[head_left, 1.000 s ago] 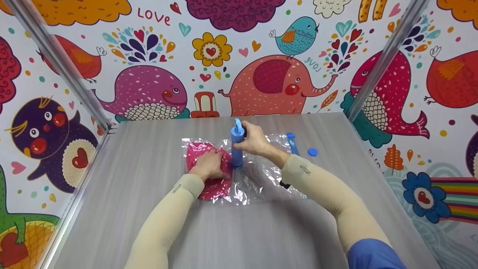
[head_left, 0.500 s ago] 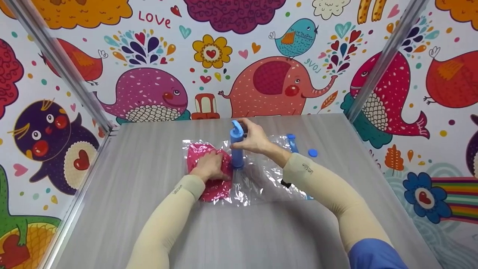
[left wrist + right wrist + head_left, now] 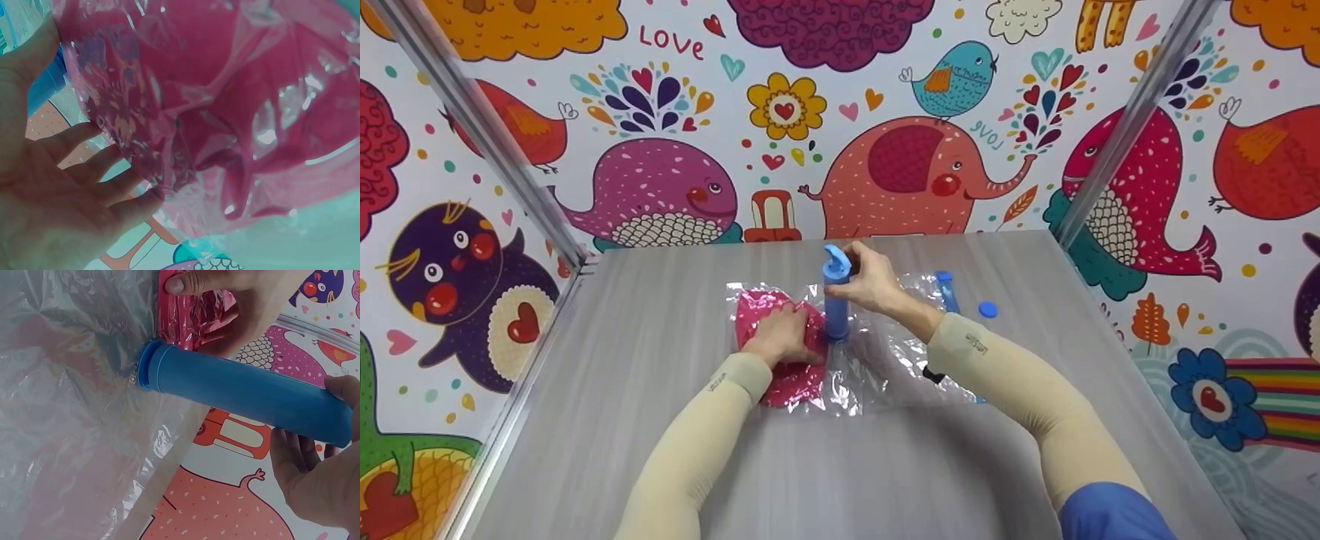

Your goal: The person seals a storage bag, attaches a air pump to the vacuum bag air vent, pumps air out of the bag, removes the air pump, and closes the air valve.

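A blue hand pump point(image 3: 836, 315) stands nearly upright on the clear plastic vacuum bag point(image 3: 877, 375), its handle at the top pushed down close to the barrel. My right hand point(image 3: 876, 279) grips the upper barrel, thumb on the near side and fingers behind. In the right wrist view the pump's flared base point(image 3: 151, 365) sits against the bag. Bright pink folded fabric point(image 3: 225, 73) lies inside the bag's left part. My left hand point(image 3: 784, 334) rests over it, fingers spread and nearly straight along the side by the pump.
A small round blue cap point(image 3: 988, 310) lies on the grey table point(image 3: 660, 300) right of the bag. The bag's blue slider point(image 3: 943, 277) is at its far right corner. A small black object point(image 3: 933, 374) shows beside the right sleeve. Printed walls enclose the table's back and sides.
The pump's handle has turned slightly to the left at the top. Both hands keep their places on the pump and bag; the head view has tilted a little.
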The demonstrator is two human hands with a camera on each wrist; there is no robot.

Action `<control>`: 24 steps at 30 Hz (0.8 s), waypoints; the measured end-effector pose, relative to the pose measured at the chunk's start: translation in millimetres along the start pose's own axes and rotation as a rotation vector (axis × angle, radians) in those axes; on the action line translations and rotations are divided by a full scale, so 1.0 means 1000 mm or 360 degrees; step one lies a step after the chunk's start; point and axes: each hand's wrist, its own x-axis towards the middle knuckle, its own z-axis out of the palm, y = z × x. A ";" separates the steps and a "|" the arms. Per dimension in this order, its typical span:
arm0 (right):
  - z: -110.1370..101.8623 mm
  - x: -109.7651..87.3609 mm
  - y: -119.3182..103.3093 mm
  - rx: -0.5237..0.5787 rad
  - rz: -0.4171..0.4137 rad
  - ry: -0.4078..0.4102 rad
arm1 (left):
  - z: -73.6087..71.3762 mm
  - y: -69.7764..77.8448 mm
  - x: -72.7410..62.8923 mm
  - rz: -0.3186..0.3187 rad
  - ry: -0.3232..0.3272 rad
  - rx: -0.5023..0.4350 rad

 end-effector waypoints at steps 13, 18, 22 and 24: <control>-0.001 0.004 0.003 0.0182 0.0002 -0.0183 | 0.000 0.000 -0.001 -0.0005 0.0000 -0.0011; -0.002 0.004 0.007 0.0260 -0.0071 -0.0241 | 0.001 0.001 -0.001 0.0004 0.0011 -0.0022; -0.003 0.005 0.006 0.0300 -0.0111 -0.0249 | 0.000 0.002 -0.001 -0.0011 0.0008 -0.0026; -0.003 0.005 0.005 0.0249 -0.0100 -0.0210 | -0.001 0.002 -0.001 -0.0024 0.0000 -0.0023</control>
